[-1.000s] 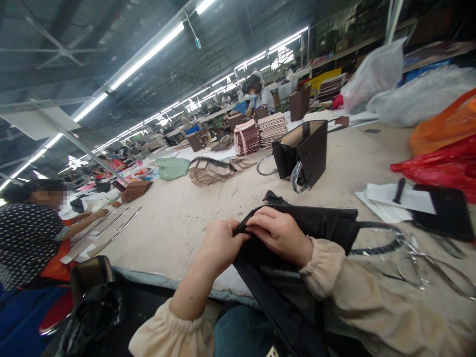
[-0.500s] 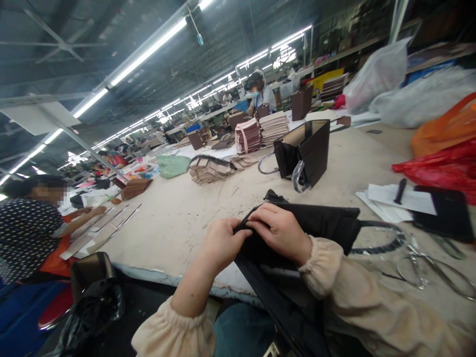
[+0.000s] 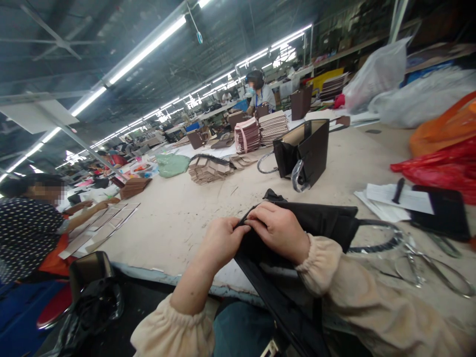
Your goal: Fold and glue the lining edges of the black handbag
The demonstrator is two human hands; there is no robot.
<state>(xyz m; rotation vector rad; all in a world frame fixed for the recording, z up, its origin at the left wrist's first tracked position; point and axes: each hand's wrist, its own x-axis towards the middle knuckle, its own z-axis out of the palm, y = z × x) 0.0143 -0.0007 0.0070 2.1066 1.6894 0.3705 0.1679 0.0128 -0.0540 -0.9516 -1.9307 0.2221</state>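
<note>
A black handbag lies at the table's front edge, partly hanging over my lap. Its plastic-wrapped handle rests on the table to the right. My left hand pinches the bag's upper edge between thumb and fingers. Right beside it, my right hand is closed on the same edge, its fingertips nearly touching the left thumb. The fingers hide what part of the edge they press. Farther back stands a dark brown handbag with wrapped handles. Scissors lie to the right.
Paper slips and a black phone-like slab lie on the right, near a red plastic bag. Stacked brown panels stand at the back. A co-worker in a dotted top sits at the left, handling flat pieces.
Both hands stay on the bag's edge, almost unmoved. At the left, the co-worker's hand has reached slightly farther across the flat pieces. The view has shifted very slightly.
</note>
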